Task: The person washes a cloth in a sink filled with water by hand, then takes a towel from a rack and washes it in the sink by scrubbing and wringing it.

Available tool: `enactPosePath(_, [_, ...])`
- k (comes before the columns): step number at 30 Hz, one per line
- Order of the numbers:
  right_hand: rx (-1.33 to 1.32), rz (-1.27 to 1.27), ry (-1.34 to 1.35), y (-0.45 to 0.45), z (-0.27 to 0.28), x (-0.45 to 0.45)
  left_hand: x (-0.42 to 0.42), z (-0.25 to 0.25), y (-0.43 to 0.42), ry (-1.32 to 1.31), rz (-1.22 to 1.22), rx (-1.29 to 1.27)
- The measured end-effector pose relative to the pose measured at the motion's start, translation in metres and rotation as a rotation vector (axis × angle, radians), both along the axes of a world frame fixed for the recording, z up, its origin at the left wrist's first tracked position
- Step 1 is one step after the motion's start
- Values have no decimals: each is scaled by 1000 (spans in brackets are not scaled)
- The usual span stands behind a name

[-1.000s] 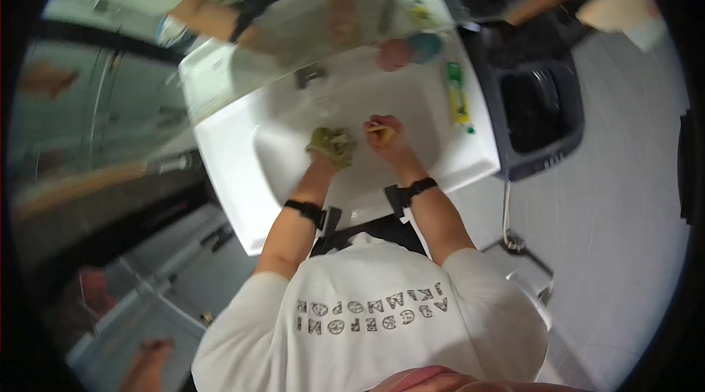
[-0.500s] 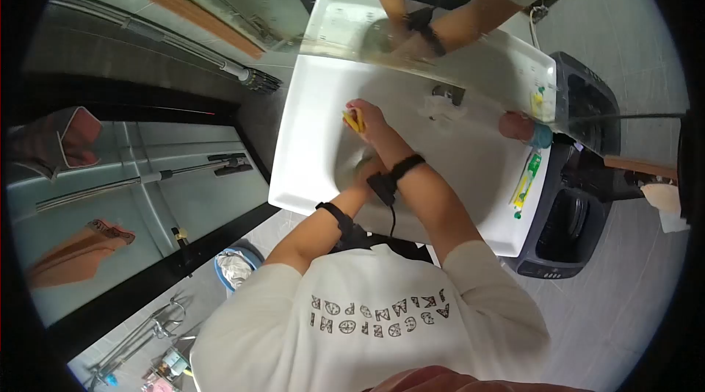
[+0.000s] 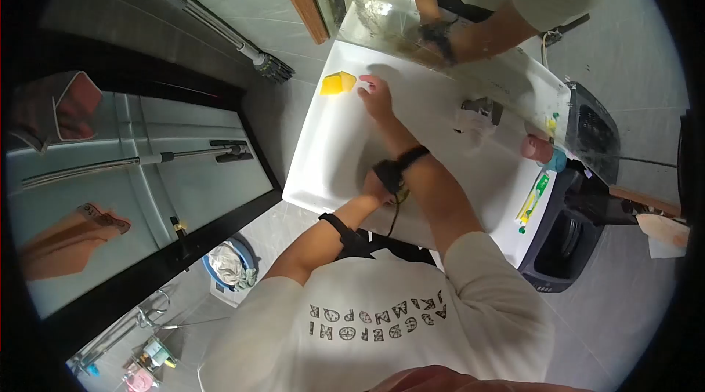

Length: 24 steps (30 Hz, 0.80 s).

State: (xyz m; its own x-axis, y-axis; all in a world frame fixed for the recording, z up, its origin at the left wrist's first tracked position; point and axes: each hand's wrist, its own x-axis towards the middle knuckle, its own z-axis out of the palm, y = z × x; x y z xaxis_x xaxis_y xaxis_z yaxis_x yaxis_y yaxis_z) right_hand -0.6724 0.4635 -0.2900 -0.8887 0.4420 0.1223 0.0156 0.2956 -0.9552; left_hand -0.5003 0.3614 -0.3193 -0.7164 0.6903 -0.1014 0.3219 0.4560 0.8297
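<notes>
A yellow sponge point(image 3: 337, 84) rests at the far left corner of the white sink point(image 3: 312, 164); one end is bright yellow, the other paler. Just right of it, without touching, my right hand point(image 3: 377, 97) is open, thumb and fingers apart and nothing in them. Lower down, over the basin's near side, my left hand point(image 3: 377, 186) is closed. A yellow-green thing point(image 3: 403, 194) peeks out beside its fingers, mostly hidden by the hand and the black strap on my right wrist, so its kind is unclear.
A faucet point(image 3: 483, 109) rises at the sink's back edge under a mirror. To the right stand a pink cup point(image 3: 535, 148) and a green-and-yellow toothbrush pack point(image 3: 533, 201). A dark appliance point(image 3: 569, 234) adjoins the sink's right side. A blue basin point(image 3: 229, 263) with cloth sits on the floor.
My right hand has let go of the yellow sponge, which now lies on the sink's far left corner. The left hand has shifted slightly right and nearer my body. The camera view has shifted.
</notes>
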Motion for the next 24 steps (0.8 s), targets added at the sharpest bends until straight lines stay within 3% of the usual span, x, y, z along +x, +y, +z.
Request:
enactPosePath(1, [52, 22, 41, 9, 10, 21, -11, 46, -3, -336, 147, 163])
enactPosePath(3, [-428, 244, -135, 29, 15, 76, -23, 58, 3, -210, 186, 48])
enactPosePath(4, [-431, 361, -241, 44, 14, 109, -28, 60, 8, -80, 227, -65])
enactPosePath(5, [-434, 474, -347, 56, 9, 138, -35, 62, 5, -134, 212, -112])
enactPosePath(9, [-446, 312, -582, 80, -9, 202, -46, 9, 31, -125, 245, 64])
enactPosePath(11, [-153, 20, -741, 62, 36, 197, -50, 17, 57, -798, 466, 18])
enactPosePath(12, [-164, -3, -746, 53, 51, 198, -50, 24, 71, -804, 444, 4])
enactPosePath(14, [44, -180, -601, 41, 67, 203, -49, 30, 102, -1299, 589, -42])
enactPosePath(15, [34, -194, -605, 52, 55, 203, -40, 16, 114, -1299, 579, -57])
enactPosePath(17, [564, -315, -684, 88, 16, 198, -16, -33, 135, -1343, 490, 194])
enactPosePath(18, [556, -323, -699, 95, 7, 202, -11, -36, 142, -1392, 461, 237])
enactPosePath(20, [-120, -603, -465, 105, 5, 206, -12, -36, 153, -1466, 405, 205])
enactPosePath(21, [-124, -619, -473, 104, 6, 213, -13, -36, 158, -1490, 378, 171])
enactPosePath(23, [-38, -389, -655, 99, 43, 217, -17, -35, 166, -1503, 326, 96])
enactPosePath(24, [-39, -396, -662, 112, 19, 223, -12, -33, 169, -1476, 322, 43])
